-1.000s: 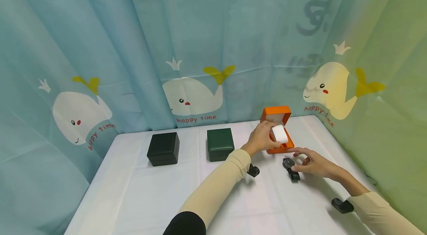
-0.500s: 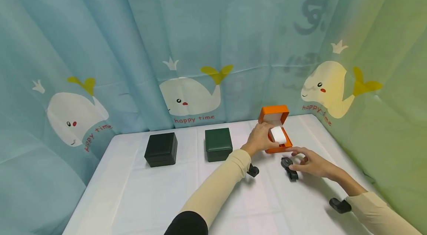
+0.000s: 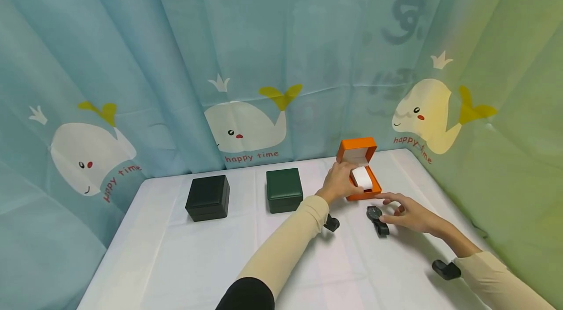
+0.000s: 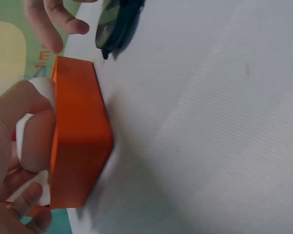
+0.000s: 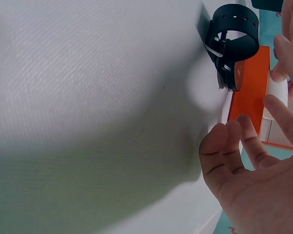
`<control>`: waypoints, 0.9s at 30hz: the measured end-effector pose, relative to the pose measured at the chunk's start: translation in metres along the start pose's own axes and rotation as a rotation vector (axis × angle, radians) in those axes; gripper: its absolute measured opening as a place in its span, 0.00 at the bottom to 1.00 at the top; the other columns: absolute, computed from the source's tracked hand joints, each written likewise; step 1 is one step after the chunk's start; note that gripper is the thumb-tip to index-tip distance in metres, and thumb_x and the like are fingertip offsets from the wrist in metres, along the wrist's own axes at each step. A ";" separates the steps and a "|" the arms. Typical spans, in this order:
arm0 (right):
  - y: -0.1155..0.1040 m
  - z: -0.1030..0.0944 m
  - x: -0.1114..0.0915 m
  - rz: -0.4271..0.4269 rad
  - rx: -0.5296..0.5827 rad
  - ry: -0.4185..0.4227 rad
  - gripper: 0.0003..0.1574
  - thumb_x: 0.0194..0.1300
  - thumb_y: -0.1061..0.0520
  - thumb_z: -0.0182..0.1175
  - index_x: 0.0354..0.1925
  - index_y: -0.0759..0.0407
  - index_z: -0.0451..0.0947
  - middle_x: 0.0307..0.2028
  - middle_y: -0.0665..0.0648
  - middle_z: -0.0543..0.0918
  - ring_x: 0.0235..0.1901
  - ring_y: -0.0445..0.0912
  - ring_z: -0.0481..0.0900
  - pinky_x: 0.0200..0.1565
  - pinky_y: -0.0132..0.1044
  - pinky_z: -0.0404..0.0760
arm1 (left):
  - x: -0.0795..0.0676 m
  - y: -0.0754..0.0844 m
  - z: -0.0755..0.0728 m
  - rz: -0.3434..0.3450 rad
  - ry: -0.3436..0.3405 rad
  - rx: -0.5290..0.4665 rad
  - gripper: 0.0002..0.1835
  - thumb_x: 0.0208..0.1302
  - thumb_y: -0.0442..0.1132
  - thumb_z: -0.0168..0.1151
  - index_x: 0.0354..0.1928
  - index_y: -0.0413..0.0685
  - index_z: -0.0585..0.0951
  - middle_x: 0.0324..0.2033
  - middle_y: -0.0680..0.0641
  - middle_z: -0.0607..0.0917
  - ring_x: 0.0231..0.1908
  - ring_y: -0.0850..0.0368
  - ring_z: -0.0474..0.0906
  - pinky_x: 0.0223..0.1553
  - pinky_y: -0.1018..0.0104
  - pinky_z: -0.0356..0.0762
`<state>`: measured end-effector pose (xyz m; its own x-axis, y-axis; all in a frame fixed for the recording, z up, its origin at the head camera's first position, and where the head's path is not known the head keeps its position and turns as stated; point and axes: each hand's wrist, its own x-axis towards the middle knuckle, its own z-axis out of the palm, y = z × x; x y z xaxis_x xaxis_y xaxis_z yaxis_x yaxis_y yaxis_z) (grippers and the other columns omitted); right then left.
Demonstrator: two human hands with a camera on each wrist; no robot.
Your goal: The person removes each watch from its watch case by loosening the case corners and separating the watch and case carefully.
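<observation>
In the head view an orange watch box (image 3: pixel 358 143) stands with its lid raised. My left hand (image 3: pixel 338 181) reaches into it and holds a white watch cushion (image 3: pixel 362 178) between thumb and fingers. The left wrist view shows the thumb over the cushion (image 4: pixel 35 139), which is partly hidden behind the box wall. A black wristwatch (image 3: pixel 377 221) with a looped strap lies on the table before the box. Beside it is my right hand (image 3: pixel 411 214), its fingers loosely bent and holding nothing, with the index fingertip right at the box's front corner.
A dark green box (image 3: pixel 284 190) and a black box (image 3: pixel 207 198), both closed, stand to the left on the white-covered table (image 3: pixel 211 261). Behind them hangs a blue whale-print curtain (image 3: pixel 308 55), and a green curtain (image 3: pixel 523 163) borders the right side.
The head view has shifted slightly. The white cushion has sunk a little lower into the orange box with my left hand on it. The right hand and the wristwatch stay about where they were.
</observation>
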<state>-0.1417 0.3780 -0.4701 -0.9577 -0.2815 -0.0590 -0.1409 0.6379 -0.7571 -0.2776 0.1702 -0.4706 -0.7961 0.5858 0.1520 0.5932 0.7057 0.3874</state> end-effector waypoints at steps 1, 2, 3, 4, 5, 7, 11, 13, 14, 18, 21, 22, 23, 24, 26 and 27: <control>0.000 0.000 0.000 0.002 0.002 0.001 0.39 0.66 0.53 0.71 0.71 0.60 0.69 0.59 0.70 0.76 0.35 0.49 0.76 0.36 0.37 0.73 | 0.001 0.001 0.000 -0.009 -0.006 0.006 0.37 0.56 0.58 0.76 0.67 0.57 0.80 0.59 0.55 0.82 0.52 0.57 0.72 0.57 0.66 0.72; -0.001 0.000 0.000 0.006 0.002 0.001 0.39 0.66 0.53 0.71 0.71 0.60 0.69 0.59 0.70 0.76 0.35 0.49 0.75 0.36 0.37 0.73 | 0.001 0.003 -0.001 -0.016 -0.011 0.014 0.36 0.55 0.58 0.77 0.66 0.57 0.80 0.58 0.56 0.82 0.51 0.57 0.73 0.57 0.66 0.72; -0.001 0.001 0.000 0.012 0.003 0.002 0.39 0.66 0.53 0.71 0.71 0.60 0.69 0.59 0.70 0.76 0.35 0.49 0.75 0.36 0.37 0.73 | 0.002 0.004 -0.001 -0.026 -0.018 0.019 0.36 0.55 0.59 0.77 0.66 0.57 0.81 0.57 0.56 0.83 0.51 0.57 0.73 0.56 0.66 0.72; -0.002 0.001 -0.001 0.017 0.004 0.002 0.39 0.66 0.53 0.71 0.71 0.60 0.69 0.59 0.70 0.76 0.35 0.49 0.75 0.36 0.37 0.73 | 0.003 0.005 -0.002 -0.034 -0.024 0.027 0.36 0.55 0.59 0.77 0.65 0.57 0.81 0.56 0.56 0.83 0.50 0.57 0.73 0.56 0.66 0.72; -0.002 0.001 -0.001 0.023 0.003 0.001 0.39 0.67 0.52 0.71 0.71 0.60 0.69 0.59 0.70 0.76 0.35 0.49 0.76 0.36 0.37 0.73 | 0.003 0.006 -0.002 -0.045 -0.030 0.031 0.36 0.54 0.59 0.77 0.65 0.57 0.81 0.55 0.56 0.83 0.50 0.58 0.72 0.55 0.66 0.72; -0.003 0.002 -0.001 0.025 0.006 -0.001 0.40 0.67 0.53 0.70 0.71 0.60 0.69 0.59 0.71 0.76 0.35 0.50 0.76 0.36 0.37 0.73 | 0.004 0.008 -0.003 -0.064 -0.039 0.029 0.36 0.54 0.59 0.78 0.65 0.58 0.82 0.55 0.56 0.84 0.49 0.58 0.72 0.54 0.67 0.72; -0.003 0.002 -0.001 0.024 0.011 0.002 0.39 0.67 0.53 0.70 0.71 0.60 0.69 0.60 0.71 0.76 0.35 0.50 0.75 0.36 0.37 0.73 | 0.004 0.010 -0.004 -0.093 -0.045 0.010 0.36 0.53 0.58 0.79 0.65 0.58 0.82 0.56 0.55 0.83 0.49 0.58 0.72 0.53 0.68 0.71; -0.003 0.001 -0.002 0.021 0.012 0.005 0.39 0.67 0.54 0.70 0.71 0.61 0.69 0.59 0.71 0.76 0.35 0.50 0.75 0.36 0.37 0.73 | 0.004 0.011 -0.003 -0.107 -0.047 -0.007 0.37 0.53 0.58 0.80 0.65 0.58 0.82 0.56 0.55 0.83 0.50 0.58 0.72 0.53 0.69 0.71; -0.002 0.001 -0.002 0.019 0.013 0.005 0.38 0.67 0.54 0.70 0.71 0.61 0.69 0.59 0.71 0.76 0.36 0.50 0.75 0.37 0.38 0.73 | 0.004 0.011 -0.003 -0.114 -0.047 -0.020 0.36 0.53 0.57 0.80 0.65 0.58 0.82 0.56 0.56 0.83 0.50 0.58 0.72 0.53 0.69 0.71; -0.001 0.000 -0.002 0.019 0.007 0.004 0.38 0.68 0.54 0.69 0.71 0.62 0.69 0.59 0.71 0.76 0.37 0.50 0.76 0.37 0.39 0.74 | 0.005 0.012 -0.003 -0.144 -0.052 -0.051 0.36 0.52 0.56 0.81 0.64 0.59 0.83 0.55 0.56 0.84 0.51 0.58 0.73 0.53 0.68 0.71; 0.001 0.000 -0.002 0.025 -0.013 0.006 0.38 0.68 0.52 0.69 0.71 0.61 0.69 0.60 0.71 0.76 0.36 0.51 0.76 0.37 0.39 0.74 | 0.005 0.013 -0.004 -0.149 -0.058 -0.037 0.34 0.52 0.56 0.81 0.62 0.58 0.84 0.54 0.56 0.84 0.50 0.58 0.73 0.52 0.68 0.72; 0.001 0.000 -0.002 0.027 -0.020 0.008 0.38 0.68 0.51 0.69 0.71 0.60 0.69 0.60 0.71 0.76 0.36 0.51 0.76 0.37 0.38 0.74 | 0.005 0.013 -0.005 -0.152 -0.061 -0.030 0.34 0.53 0.56 0.80 0.62 0.57 0.84 0.54 0.56 0.84 0.51 0.58 0.73 0.53 0.67 0.72; 0.001 0.000 -0.002 0.024 -0.025 0.009 0.38 0.69 0.51 0.69 0.71 0.60 0.69 0.60 0.72 0.76 0.36 0.51 0.76 0.37 0.38 0.74 | 0.005 0.014 -0.005 -0.155 -0.065 -0.021 0.34 0.53 0.56 0.80 0.62 0.57 0.83 0.54 0.56 0.84 0.51 0.58 0.73 0.53 0.67 0.72; 0.001 0.000 -0.002 0.027 -0.028 0.009 0.38 0.69 0.50 0.69 0.71 0.60 0.69 0.60 0.72 0.76 0.35 0.50 0.77 0.37 0.38 0.74 | 0.005 0.013 -0.004 -0.157 -0.070 -0.011 0.34 0.53 0.57 0.80 0.62 0.57 0.83 0.54 0.57 0.84 0.51 0.58 0.73 0.53 0.67 0.72; 0.001 0.000 -0.003 0.027 -0.029 0.013 0.38 0.69 0.50 0.69 0.71 0.60 0.69 0.60 0.72 0.76 0.35 0.50 0.77 0.37 0.38 0.74 | 0.004 0.013 -0.004 -0.152 -0.077 0.004 0.34 0.54 0.57 0.80 0.62 0.57 0.83 0.55 0.57 0.84 0.51 0.58 0.72 0.54 0.66 0.72; 0.001 0.000 -0.003 0.032 -0.026 0.016 0.38 0.68 0.50 0.69 0.71 0.60 0.69 0.60 0.71 0.76 0.35 0.49 0.77 0.37 0.37 0.74 | 0.004 0.013 -0.004 -0.149 -0.079 0.004 0.33 0.54 0.57 0.79 0.62 0.57 0.83 0.55 0.57 0.84 0.51 0.58 0.72 0.54 0.66 0.72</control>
<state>-0.1386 0.3795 -0.4703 -0.9656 -0.2499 -0.0722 -0.1170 0.6650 -0.7376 -0.2740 0.1804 -0.4617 -0.8636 0.5037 0.0205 0.4695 0.7889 0.3964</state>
